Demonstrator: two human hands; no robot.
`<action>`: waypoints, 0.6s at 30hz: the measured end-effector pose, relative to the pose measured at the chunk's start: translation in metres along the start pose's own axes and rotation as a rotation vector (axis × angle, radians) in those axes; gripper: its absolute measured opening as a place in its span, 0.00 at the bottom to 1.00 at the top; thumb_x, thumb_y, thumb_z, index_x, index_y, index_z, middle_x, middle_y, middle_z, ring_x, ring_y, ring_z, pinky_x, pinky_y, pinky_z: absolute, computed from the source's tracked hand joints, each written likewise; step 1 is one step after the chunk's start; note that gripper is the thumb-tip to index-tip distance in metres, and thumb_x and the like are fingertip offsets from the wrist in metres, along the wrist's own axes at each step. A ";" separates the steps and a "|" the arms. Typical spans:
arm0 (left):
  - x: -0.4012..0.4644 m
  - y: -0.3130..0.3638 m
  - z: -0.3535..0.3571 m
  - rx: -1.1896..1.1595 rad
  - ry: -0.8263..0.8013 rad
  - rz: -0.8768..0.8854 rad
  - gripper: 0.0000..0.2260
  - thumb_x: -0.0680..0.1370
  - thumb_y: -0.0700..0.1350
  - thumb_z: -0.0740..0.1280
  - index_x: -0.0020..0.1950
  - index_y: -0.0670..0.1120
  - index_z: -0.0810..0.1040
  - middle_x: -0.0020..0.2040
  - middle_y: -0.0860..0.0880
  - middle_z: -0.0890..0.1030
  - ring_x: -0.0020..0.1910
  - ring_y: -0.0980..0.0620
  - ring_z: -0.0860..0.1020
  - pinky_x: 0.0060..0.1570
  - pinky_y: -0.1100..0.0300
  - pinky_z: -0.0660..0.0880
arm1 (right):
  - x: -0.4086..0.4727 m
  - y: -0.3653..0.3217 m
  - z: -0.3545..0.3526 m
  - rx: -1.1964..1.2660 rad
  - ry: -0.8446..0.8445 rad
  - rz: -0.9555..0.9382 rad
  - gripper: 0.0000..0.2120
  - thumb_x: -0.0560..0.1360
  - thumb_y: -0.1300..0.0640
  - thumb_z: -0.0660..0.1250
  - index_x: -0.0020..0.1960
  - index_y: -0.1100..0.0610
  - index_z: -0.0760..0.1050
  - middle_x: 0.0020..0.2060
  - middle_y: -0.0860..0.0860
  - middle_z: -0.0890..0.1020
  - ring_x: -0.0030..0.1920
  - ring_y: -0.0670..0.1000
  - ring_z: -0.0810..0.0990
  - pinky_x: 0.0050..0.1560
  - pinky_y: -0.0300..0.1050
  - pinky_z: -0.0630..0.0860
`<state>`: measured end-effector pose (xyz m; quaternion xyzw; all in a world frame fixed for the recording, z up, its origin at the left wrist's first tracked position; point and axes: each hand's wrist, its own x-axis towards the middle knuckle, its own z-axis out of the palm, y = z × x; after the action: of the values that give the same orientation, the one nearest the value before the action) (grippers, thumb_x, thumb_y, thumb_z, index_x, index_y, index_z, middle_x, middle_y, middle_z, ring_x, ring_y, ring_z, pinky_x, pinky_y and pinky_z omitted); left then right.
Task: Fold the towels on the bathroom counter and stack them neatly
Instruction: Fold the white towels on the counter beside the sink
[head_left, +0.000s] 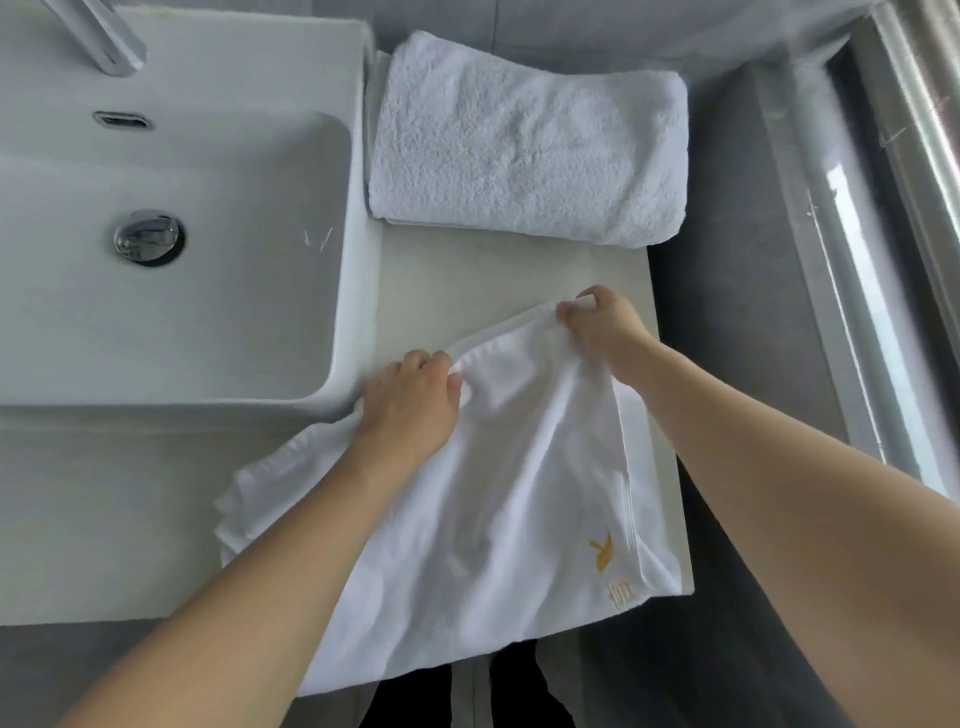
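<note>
Two white towels lay on the bathroom counter (519, 275) to the right of the sink basin (171, 260). One, a thick folded towel (524, 140), sat at the counter's far edge, its left side just beside the basin's rim. Nearer, a thin white towel (493, 493) with a gold embroidered logo (602, 553) near its right corner spread over the front edge of the counter, its lower part hanging past that edge. Its left side bunched beside the basin's front corner. At its far edge the left hand (410, 405) pinched the hem with curled fingers, and the right hand (605, 322) gripped the far corner, lifted slightly. A chrome faucet (104, 41) and drain stopper (149, 237) belonged to the basin.
</note>
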<state>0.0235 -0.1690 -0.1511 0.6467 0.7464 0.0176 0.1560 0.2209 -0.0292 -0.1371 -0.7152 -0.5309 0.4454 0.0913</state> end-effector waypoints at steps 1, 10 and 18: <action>0.001 0.000 0.001 -0.041 -0.029 -0.029 0.14 0.83 0.50 0.55 0.58 0.43 0.74 0.58 0.42 0.76 0.55 0.38 0.75 0.47 0.49 0.69 | 0.009 0.002 0.007 -0.055 -0.007 0.001 0.14 0.73 0.45 0.67 0.55 0.50 0.75 0.55 0.52 0.73 0.53 0.55 0.76 0.53 0.49 0.77; 0.014 -0.014 -0.021 -0.232 -0.508 -0.066 0.14 0.77 0.59 0.61 0.46 0.50 0.79 0.62 0.50 0.66 0.60 0.46 0.68 0.61 0.49 0.69 | -0.002 -0.007 0.022 -0.077 -0.024 -0.113 0.11 0.73 0.48 0.69 0.43 0.57 0.76 0.37 0.55 0.81 0.40 0.57 0.80 0.37 0.50 0.77; -0.011 -0.006 -0.074 -0.174 -0.555 0.116 0.15 0.72 0.60 0.63 0.32 0.51 0.74 0.47 0.52 0.67 0.48 0.47 0.72 0.49 0.54 0.69 | -0.077 -0.022 -0.042 0.386 -0.037 -0.332 0.07 0.73 0.54 0.74 0.43 0.56 0.79 0.36 0.51 0.81 0.36 0.49 0.79 0.37 0.46 0.78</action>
<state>-0.0001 -0.1682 -0.0797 0.6527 0.6326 -0.0868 0.4077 0.2333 -0.0701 -0.0578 -0.5793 -0.5475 0.5306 0.2882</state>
